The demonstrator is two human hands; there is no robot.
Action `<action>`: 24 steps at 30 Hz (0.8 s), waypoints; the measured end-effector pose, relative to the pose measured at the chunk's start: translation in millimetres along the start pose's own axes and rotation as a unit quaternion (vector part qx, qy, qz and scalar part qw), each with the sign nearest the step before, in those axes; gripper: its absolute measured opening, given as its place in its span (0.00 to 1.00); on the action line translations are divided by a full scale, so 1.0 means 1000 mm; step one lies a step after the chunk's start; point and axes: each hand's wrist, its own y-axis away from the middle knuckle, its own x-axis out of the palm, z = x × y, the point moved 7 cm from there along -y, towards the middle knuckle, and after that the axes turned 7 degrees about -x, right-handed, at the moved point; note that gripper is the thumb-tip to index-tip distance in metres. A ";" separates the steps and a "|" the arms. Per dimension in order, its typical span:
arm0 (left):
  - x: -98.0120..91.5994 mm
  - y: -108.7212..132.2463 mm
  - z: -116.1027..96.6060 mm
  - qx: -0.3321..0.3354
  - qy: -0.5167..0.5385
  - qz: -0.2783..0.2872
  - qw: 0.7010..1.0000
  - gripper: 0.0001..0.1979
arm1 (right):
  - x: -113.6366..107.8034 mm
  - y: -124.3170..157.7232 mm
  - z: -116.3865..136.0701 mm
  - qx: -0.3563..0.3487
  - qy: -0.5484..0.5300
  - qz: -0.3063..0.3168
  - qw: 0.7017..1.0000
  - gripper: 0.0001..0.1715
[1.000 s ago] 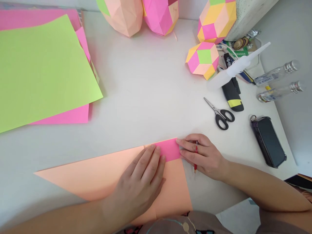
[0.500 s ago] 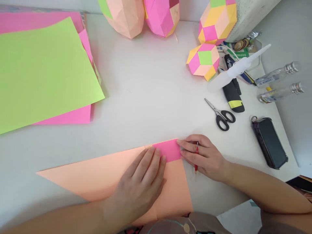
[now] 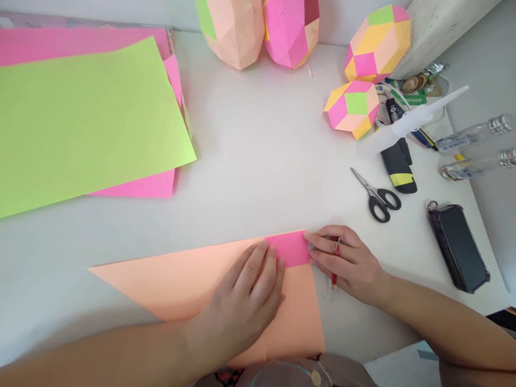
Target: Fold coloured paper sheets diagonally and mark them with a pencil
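Observation:
My left hand lies flat with fingers stretched, its fingertips pressing the left part of a small pink paper piece. Under the palm is a large peach paper sheet, with the pink piece lined up along its upper edge near the right corner. My right hand touches the pink piece's right edge with its fingertips. A slim red pencil is tucked between the right hand's fingers, partly hidden by them.
Black-handled scissors, a black-and-yellow cutter and a phone lie at right. Behind them are a white nozzle bottle and clear bottles. Faceted paper shapes stand at the back, green paper at left.
The whole view has shifted, so things sit further right in the picture. Both hands keep the same hold on the pink piece and the peach sheet.

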 end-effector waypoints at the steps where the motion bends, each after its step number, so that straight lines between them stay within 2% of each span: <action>1: 0.000 0.000 0.000 -0.001 0.000 -0.001 1.000 0.18 | -0.001 -0.001 0.000 0.000 -0.003 -0.003 1.000 0.16; 7: 0.003 0.002 0.000 0.000 -0.008 0.009 1.000 0.19 | -0.008 -0.005 -0.011 0.057 -0.086 -0.025 0.994 0.10; 13: 0.002 0.001 0.000 -0.006 0.002 -0.002 1.000 0.18 | -0.016 -0.003 -0.026 0.148 -0.180 -0.095 0.968 0.10; 24: 0.000 0.003 -0.001 0.002 0.007 -0.002 1.000 0.18 | -0.014 -0.002 -0.024 0.132 -0.158 -0.090 0.974 0.06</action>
